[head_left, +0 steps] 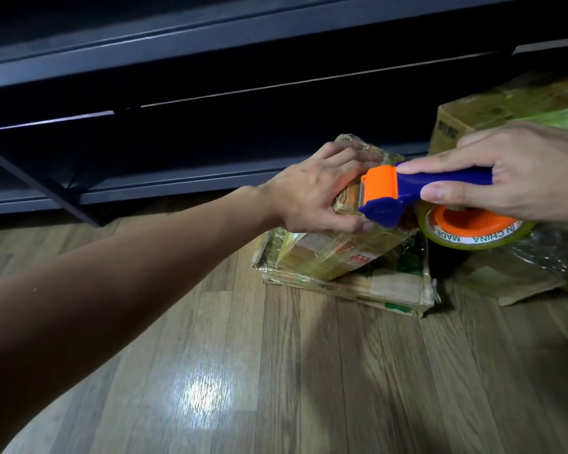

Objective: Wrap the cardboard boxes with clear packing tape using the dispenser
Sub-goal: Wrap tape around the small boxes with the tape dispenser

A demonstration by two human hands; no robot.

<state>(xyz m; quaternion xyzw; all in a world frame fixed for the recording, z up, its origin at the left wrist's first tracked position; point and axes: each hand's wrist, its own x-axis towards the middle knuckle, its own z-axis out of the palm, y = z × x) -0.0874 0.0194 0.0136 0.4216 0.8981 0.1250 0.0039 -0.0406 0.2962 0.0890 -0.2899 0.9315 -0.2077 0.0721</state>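
— From the head camera, what is each hand doing?

— The left hand [312,191] grips the small, brown, tape-glossed cardboard box [335,257]. Its fingers curl over the far top edge and its thumb presses on the near side. The right hand [518,172] is closed round the blue handle of the blue-and-orange plastic tape dispenser [407,191], with the forefinger laid along the top and the thumb on the near side.

— Where is the dispenser against the box?

— Its orange head and toothed blade lie at the box's top, just beside the left hand's fingers. Whether the blade touches the cardboard I cannot tell. The roll of clear packing tape [456,240], on an orange hub, hangs beneath the right hand, off the box's right end.

— And the other boxes?

— The held box rests on a flatter brown cardboard box with green print [391,290], which lies on the pale wooden plank floor [243,371]. A larger brown carton [473,116] stands behind the right hand, and a crumpled piece of cardboard under shiny film [522,273] lies to the right. A dark metal shelf unit [177,93] runs along the back.
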